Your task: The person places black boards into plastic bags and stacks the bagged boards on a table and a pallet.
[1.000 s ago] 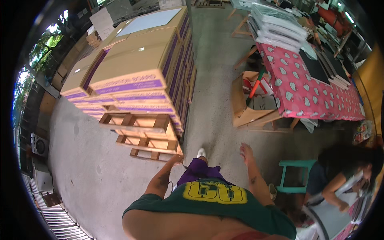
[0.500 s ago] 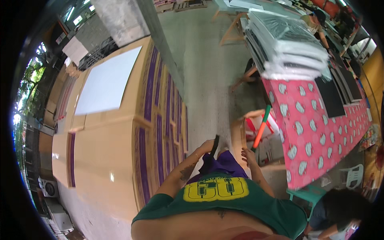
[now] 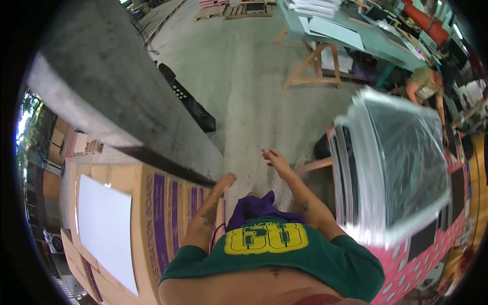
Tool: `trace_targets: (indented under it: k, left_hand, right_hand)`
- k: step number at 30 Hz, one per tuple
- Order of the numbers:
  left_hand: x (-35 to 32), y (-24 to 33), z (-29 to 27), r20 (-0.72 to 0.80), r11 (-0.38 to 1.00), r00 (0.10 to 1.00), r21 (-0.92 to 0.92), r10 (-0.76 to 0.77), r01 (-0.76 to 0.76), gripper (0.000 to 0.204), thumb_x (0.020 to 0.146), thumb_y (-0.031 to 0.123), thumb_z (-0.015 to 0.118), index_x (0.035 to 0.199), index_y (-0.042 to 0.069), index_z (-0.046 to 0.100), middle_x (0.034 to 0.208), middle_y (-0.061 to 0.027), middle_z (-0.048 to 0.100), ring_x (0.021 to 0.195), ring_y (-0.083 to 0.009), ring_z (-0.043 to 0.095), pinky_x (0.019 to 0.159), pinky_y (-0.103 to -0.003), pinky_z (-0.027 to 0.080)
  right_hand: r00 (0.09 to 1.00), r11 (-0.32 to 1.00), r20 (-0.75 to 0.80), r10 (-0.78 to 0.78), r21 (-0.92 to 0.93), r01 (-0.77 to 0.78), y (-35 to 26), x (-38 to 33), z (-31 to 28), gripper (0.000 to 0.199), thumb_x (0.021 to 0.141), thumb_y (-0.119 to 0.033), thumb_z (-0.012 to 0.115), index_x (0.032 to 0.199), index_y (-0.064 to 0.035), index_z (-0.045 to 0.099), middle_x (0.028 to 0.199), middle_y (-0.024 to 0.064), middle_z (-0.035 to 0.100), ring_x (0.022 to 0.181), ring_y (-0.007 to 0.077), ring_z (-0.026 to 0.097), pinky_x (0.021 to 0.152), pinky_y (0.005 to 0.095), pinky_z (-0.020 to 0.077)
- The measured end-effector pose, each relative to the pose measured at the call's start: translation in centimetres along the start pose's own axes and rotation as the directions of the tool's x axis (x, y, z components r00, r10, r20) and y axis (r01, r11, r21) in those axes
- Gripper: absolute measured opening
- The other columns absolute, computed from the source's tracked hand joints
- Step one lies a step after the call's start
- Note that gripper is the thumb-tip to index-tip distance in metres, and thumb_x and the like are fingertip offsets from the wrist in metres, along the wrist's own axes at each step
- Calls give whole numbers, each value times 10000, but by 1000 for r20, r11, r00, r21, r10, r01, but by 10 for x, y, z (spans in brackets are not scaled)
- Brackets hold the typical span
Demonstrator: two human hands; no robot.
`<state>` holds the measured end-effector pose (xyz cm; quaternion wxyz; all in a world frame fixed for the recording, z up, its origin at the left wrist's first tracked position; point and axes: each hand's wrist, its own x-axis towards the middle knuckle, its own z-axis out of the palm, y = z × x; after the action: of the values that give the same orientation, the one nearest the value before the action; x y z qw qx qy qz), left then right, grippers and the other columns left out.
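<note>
My left hand (image 3: 226, 182) is held out low beside the cartons, its fingers loosely apart and nothing visible in them. Ahead of my body, my right hand (image 3: 275, 162) reaches over the floor with its fingers stretched out and empty. Purple cloth (image 3: 264, 207) hangs at my waist, between my forearms. To the left, stacked cardboard cartons (image 3: 140, 203) with purple stripes carry a flat white sheet (image 3: 105, 229). At the right stands a tall pile of plastic-wrapped dark panels (image 3: 406, 157), nearer to my right hand than to my left.
A grey concrete pillar (image 3: 122, 101) rises at the left, with a black perforated object (image 3: 190, 104) beside it. Farther ahead stands a trestle table (image 3: 351, 35) bearing white sheets. A person (image 3: 424, 89) bends at the far right. Pink patterned cloth (image 3: 389, 284) covers the right-hand table.
I have moved forward along the aisle. The dark strip in my left hand no longer shows there. My right hand has left the carton with the orange-green stick; both are out of view.
</note>
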<state>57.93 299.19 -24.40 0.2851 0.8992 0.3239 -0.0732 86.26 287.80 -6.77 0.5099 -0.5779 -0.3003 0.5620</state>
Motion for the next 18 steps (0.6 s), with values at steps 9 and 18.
trace_targets:
  k: [9, 18]
  left_hand:
    - [298, -152, -192, 150, 932, 988, 352, 32, -84, 274, 813, 212, 529, 924, -6, 653, 944, -212, 643, 903, -348, 616, 779, -430, 480]
    - [662, -145, -371, 95, 899, 987, -410, -126, 155, 467, 879, 320, 525, 1171, -45, 543, 1042, -145, 629, 835, -236, 629, 750, -353, 501]
  right_hand:
    - [978, 976, -86, 193, -82, -200, -44, 352, -106, 424, 872, -444, 544, 1105, -91, 581, 1037, 61, 572, 986, 188, 520, 817, 382, 427]
    - [409, 695, -565, 716, 523, -494, -13, 458, -312, 240, 845, -329, 566, 977, -129, 580, 907, 54, 550, 870, 201, 527, 804, 389, 430]
